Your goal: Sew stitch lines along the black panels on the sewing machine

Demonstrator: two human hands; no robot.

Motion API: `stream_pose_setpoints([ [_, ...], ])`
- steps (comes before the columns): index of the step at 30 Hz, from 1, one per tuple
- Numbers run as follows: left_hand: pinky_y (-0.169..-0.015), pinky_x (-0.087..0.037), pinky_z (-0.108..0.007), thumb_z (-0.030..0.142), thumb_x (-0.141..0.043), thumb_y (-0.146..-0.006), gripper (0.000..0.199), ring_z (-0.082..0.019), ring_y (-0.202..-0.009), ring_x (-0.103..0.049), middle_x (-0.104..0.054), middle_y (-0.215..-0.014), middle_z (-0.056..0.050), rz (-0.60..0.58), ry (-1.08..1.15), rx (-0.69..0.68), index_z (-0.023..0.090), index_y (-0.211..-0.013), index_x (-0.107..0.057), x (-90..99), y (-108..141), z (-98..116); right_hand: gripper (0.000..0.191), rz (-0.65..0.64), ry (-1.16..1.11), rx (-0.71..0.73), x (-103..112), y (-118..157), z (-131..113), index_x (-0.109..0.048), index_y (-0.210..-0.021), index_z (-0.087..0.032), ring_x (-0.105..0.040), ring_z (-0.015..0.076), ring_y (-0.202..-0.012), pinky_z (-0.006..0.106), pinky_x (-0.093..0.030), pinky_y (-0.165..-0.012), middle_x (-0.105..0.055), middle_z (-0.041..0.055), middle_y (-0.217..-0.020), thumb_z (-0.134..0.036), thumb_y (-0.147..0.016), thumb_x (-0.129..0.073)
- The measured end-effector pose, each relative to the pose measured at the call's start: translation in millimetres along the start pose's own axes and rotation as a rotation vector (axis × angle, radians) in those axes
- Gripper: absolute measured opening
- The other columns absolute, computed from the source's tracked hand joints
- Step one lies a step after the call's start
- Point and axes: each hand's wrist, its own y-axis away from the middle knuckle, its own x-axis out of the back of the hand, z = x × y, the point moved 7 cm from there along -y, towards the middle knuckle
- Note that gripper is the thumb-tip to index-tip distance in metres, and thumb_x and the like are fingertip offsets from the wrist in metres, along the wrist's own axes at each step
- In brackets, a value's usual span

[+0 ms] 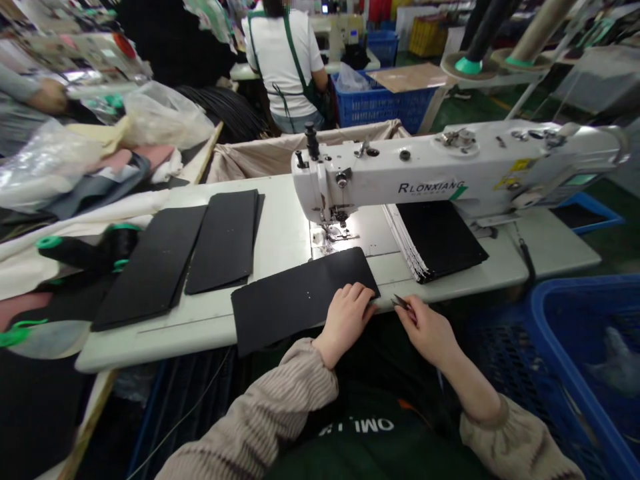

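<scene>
My left hand (345, 320) rests flat on a black fabric panel (295, 300) at the front edge of the sewing table, near the panel's right corner. My right hand (425, 331) pinches small dark thread snips (400, 303) just right of that corner, with their tips pointing toward the panel. The white industrial sewing machine (450, 170) stands behind, its needle area (335, 230) close to the panel's far edge. To the right of the needle lies a stack of black panels (435, 240) with pale edges.
Several black panels (190, 260) lie on the white table (280, 227) to the left, near dark thread cones (90, 250). A blue crate (585, 353) sits at my right. A co-worker's hand (50, 97) works among plastic bags at the left. Another person (283, 63) sits beyond.
</scene>
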Motion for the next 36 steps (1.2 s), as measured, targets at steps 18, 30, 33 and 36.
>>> stream_pose_setpoints([
  [18,-0.077,-0.041,-0.037,0.026,-0.041,-0.102,0.018,-0.021,-0.085,-0.053,-0.059,-0.094,-0.006,-0.018,0.082,0.055,0.018,-0.095,-0.055,-4.2,9,1,0.032,-0.140,0.262,0.348,-1,-25,-31,-0.056,-0.092,-0.021,-0.059,0.0174,-0.065,0.030,-0.023,-0.056,-0.069,0.0043,-0.081,-0.044,-0.101,-0.035],
  [30,-0.077,-0.040,-0.037,0.026,-0.038,-0.103,0.021,-0.021,-0.085,-0.054,-0.060,-0.093,-0.007,0.003,0.129,0.101,0.017,-0.095,-0.055,-1.5,6,2,0.033,-0.188,0.270,0.467,0,-36,-32,-0.058,-0.085,-0.022,-0.058,0.0166,-0.064,0.031,-0.024,-0.057,-0.068,0.0028,-0.074,-0.040,-0.101,-0.035],
  [33,-0.079,-0.042,-0.036,0.025,-0.037,-0.103,0.022,-0.020,-0.086,-0.055,-0.060,-0.094,-0.007,-0.050,0.253,0.005,0.018,-0.094,-0.056,10.1,14,1,0.034,-0.157,0.217,0.414,5,-38,-25,-0.060,-0.087,-0.023,-0.058,0.0165,-0.063,0.030,-0.027,-0.056,-0.067,0.0022,-0.073,-0.042,-0.101,-0.035],
  [36,-0.079,-0.042,-0.035,0.034,-0.044,-0.101,0.034,-0.017,-0.074,-0.053,-0.056,-0.073,-0.003,-0.154,0.322,-0.202,0.019,-0.072,-0.054,29.2,41,-6,0.032,-0.080,0.131,0.316,14,-39,-15,-0.060,-0.094,-0.023,-0.061,0.0173,-0.068,0.029,-0.035,-0.057,-0.067,0.0018,-0.078,-0.050,-0.097,-0.043],
])
